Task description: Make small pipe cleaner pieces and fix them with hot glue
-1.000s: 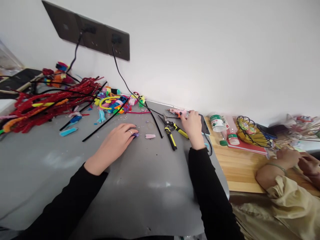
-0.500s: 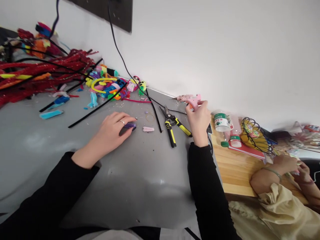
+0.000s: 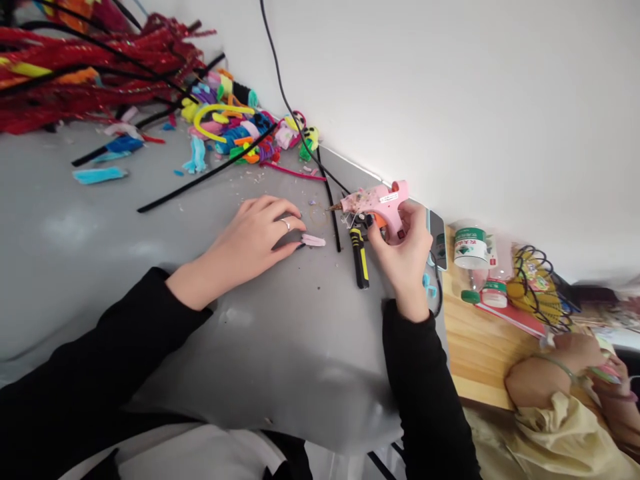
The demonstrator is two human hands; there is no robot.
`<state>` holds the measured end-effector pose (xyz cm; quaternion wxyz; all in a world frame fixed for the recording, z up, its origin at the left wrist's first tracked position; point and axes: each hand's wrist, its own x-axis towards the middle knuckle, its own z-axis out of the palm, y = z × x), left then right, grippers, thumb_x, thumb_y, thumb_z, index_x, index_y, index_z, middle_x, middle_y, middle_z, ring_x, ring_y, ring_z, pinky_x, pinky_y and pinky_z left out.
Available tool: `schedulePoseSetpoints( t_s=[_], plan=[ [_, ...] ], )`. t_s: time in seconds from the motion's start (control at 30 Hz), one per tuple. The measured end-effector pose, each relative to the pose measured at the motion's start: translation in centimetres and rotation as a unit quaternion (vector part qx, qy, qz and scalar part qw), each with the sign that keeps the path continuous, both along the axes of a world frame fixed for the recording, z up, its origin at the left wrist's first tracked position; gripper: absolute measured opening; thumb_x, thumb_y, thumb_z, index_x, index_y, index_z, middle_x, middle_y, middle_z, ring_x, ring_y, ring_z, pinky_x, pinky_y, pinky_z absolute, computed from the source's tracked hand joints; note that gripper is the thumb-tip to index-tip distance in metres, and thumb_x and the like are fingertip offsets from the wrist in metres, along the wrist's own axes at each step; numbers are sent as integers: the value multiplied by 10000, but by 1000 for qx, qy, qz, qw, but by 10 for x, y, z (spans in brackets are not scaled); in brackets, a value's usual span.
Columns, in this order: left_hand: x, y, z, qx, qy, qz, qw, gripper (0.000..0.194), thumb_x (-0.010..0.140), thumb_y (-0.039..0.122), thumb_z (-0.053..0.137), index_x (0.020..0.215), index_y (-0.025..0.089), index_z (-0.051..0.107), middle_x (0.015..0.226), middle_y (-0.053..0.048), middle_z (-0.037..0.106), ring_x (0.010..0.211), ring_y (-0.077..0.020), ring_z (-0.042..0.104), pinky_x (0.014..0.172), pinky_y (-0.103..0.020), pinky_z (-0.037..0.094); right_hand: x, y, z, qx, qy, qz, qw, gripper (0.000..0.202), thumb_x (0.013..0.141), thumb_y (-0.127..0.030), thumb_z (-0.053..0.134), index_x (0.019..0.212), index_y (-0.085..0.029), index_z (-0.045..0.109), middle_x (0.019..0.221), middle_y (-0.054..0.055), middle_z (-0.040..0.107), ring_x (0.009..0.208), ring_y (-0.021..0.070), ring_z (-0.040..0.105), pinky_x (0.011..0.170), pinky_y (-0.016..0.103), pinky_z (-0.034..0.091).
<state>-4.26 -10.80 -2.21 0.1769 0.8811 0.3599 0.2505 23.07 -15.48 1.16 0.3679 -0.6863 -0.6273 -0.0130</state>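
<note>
Right of centre, our right hand (image 3: 406, 243) grips the pink glue gun (image 3: 387, 200), nozzle (image 3: 336, 207) leftward; our left hand (image 3: 263, 233), loosely curled, hold unclear, is nearer the pale pink strip (image 3: 315, 241), lying left-to-right mid-frame.

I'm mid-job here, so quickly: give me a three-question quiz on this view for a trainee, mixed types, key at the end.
1. Multiple choice: what is the person's bare right hand holding?
A) a clear plastic bottle with a green cap
B) a pink plastic glue gun
C) a long, straight black fuzzy stem

2. True or false: in the picture, the short pale pink fuzzy strip is to the left of the black-and-yellow tool handle.

3. Fill in the blank: the thin silver-coloured ring is worn on the person's ____ hand.

Key: 1. B; 2. true; 3. left.
</note>
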Motion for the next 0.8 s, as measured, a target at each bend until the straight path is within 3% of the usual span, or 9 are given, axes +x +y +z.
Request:
schedulePoseSetpoints(
  t_s=[0.2, 0.4, 0.8],
  plan=[
    [3, -2, 0, -2, -21, 6, 1000, 219, 1027, 287, 531, 1035, 217, 738, 1226, -76, 716, 1170, -296, 632, 1039, -479, 474, -1, -1, -1, 11, -21, 22, 999, 321, 857, -404, 672, 1104, -231, 561, 939, 35, 650, 658, 133, 551, 555, 275, 498],
    [-10, -1, -1, -5, -39, 48, 998, 233, 1025, 300, 513, 989, 213, 725, 1181, -78, 737, 1144, -291, 653, 1015, -469, 505, -6, -3, -1, 18, -82, 43, 996, 272, 874, -418, 705, 1033, -229, 591, 868, 19, 631, 644, 142, 527, 587, 300, 510],
    [-10, -2, -6, 30, -55, 49, 997, 197, 1021, 259, 529, 981, 205, 715, 1143, -80, 751, 1126, -290, 664, 958, -448, 501, -15, -5, -7, 67, -126, 100, 985, 218, 906, -359, 711, 1046, -233, 599, 785, -26, 623, 602, 127, 506, 544, 259, 467]
  ],
)
